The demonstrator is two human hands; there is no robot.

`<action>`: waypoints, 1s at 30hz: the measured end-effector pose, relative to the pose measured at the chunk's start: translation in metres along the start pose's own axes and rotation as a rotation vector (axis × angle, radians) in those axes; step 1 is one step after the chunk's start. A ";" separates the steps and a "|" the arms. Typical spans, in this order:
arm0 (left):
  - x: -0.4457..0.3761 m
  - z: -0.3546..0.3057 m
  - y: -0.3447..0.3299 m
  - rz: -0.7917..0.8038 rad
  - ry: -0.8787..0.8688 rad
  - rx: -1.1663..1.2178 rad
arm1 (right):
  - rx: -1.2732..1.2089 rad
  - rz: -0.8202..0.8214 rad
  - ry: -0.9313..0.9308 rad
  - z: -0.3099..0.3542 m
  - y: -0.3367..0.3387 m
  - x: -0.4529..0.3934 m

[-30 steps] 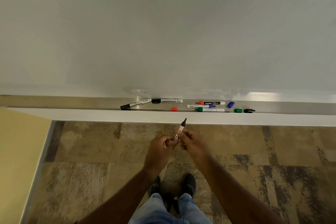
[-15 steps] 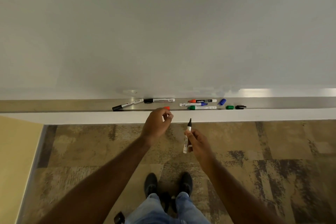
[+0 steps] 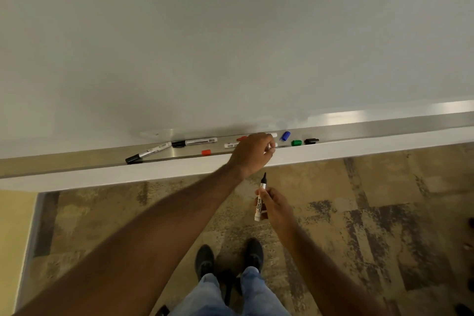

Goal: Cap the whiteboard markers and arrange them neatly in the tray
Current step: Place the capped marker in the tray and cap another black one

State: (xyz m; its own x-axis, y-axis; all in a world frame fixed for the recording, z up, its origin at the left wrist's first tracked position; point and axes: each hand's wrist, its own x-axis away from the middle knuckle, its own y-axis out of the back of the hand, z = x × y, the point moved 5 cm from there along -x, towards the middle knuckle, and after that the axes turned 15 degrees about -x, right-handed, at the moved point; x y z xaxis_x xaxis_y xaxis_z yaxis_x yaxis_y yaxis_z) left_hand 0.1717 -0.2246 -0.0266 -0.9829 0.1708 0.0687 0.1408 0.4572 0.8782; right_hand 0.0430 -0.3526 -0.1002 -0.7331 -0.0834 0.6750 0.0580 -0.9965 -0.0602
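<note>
The metal tray (image 3: 364,132) runs under the whiteboard. Two capped black markers (image 3: 148,153) (image 3: 195,141) lie at its left. Loose caps lie in the tray: a red cap (image 3: 206,152), a blue cap (image 3: 285,135), a green cap (image 3: 296,142) and a black cap (image 3: 310,141). My left hand (image 3: 252,154) reaches over the tray's middle with fingers curled, hiding most of the red, blue and green markers; a white barrel end (image 3: 230,145) shows to its left. My right hand (image 3: 276,206) holds an uncapped black marker (image 3: 261,197) tip-up, below the tray.
The whiteboard (image 3: 230,46) fills the upper view. Patterned carpet (image 3: 359,213) and my dark shoes (image 3: 205,259) are below. A yellow wall (image 3: 12,238) stands at the left.
My left hand left the marker, went up to the tray near the red cap, then slid right over the coloured markers. My right hand dropped slightly, keeping the uncapped black marker.
</note>
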 end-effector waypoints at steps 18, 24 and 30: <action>-0.091 -0.113 -0.083 0.165 -0.299 -0.463 | 0.019 0.015 -0.024 -0.012 0.065 -0.009; -0.094 -0.108 -0.079 0.184 -0.292 -0.391 | 0.000 0.018 -0.023 -0.013 0.072 -0.004; -0.072 -0.092 -0.048 0.082 -0.103 0.079 | 0.004 0.027 -0.003 -0.010 0.067 0.001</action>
State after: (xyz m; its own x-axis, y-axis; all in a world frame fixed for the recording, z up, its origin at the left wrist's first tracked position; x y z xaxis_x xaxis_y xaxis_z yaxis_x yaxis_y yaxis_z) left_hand 0.2250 -0.3397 -0.0303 -0.9510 0.2971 0.0861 0.2328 0.5043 0.8315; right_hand 0.0395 -0.4197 -0.1111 -0.7292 -0.1101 0.6754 0.0801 -0.9939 -0.0755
